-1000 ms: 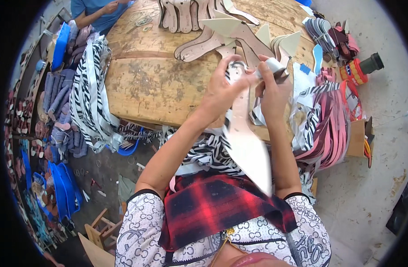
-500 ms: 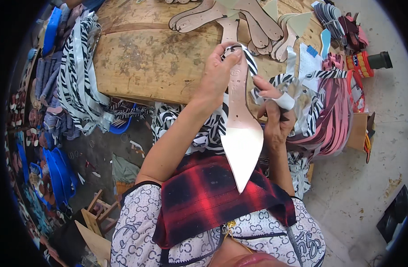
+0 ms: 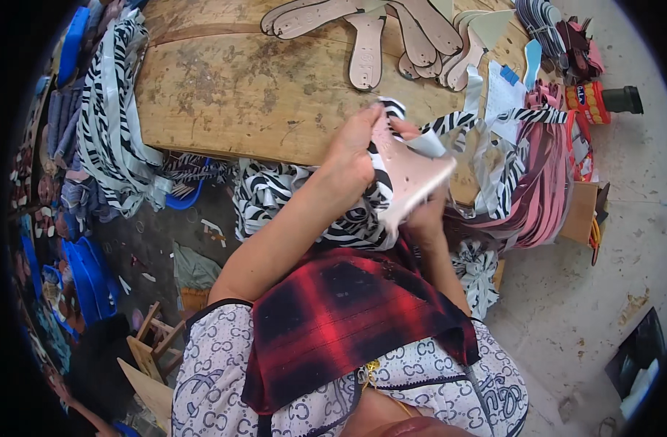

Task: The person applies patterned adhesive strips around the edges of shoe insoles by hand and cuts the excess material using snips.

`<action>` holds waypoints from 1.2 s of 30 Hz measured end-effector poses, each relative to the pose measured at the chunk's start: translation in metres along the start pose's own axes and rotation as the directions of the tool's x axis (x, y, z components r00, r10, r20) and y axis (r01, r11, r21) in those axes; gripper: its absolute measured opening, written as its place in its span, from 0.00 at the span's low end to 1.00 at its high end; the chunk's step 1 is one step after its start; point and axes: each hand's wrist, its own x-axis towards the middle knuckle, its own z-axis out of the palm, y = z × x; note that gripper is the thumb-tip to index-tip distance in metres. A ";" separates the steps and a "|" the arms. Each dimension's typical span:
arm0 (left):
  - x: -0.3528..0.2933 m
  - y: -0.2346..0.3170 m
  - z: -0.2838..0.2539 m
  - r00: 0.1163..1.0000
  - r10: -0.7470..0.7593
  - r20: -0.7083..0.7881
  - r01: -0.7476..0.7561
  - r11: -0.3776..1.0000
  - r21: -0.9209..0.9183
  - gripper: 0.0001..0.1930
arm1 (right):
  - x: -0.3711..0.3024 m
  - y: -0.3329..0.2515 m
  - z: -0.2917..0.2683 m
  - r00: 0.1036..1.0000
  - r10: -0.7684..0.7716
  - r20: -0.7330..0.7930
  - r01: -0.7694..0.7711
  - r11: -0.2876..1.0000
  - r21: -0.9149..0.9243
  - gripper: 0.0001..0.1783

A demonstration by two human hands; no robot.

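Observation:
A pink shoe insole with a pale pointed toe is tilted over my lap, its toe edge smeared by motion. My left hand is closed around its narrow end. Along its left edge runs a zebra-striped strip, which also loops over the narrow end. My right hand is mostly hidden behind the insole and blurred. Its fingertips show near the narrow end, closed on the strip, whose white backing shows beside them.
More pink insoles lie fanned out on the worn wooden table. Bundles of zebra strip hang at the left, and pink strips hang at the right. A red jar stands beyond them. Blue containers sit at the lower left.
The insole has turned from pointing down toward me to a foreshortened tilt, its toe swinging up. Both hands have come closer together, the left one lower, the right one behind the insole.

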 end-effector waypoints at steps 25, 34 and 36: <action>-0.096 0.040 -0.039 0.887 -0.177 0.426 -0.421 0.067 0.905 0.38 | -0.009 -0.022 -0.021 0.759 0.632 0.154 -0.524 0.454 0.721 0.29; -0.103 0.039 -0.040 0.830 -0.310 0.463 -0.472 0.050 0.880 0.39 | -0.007 -0.008 -0.004 0.675 0.737 0.020 -0.634 0.567 0.526 0.21; -0.103 0.040 -0.044 0.863 -0.281 0.419 -0.434 0.012 0.901 0.38 | -0.006 -0.024 -0.006 0.721 0.692 -0.036 -0.585 0.635 0.504 0.20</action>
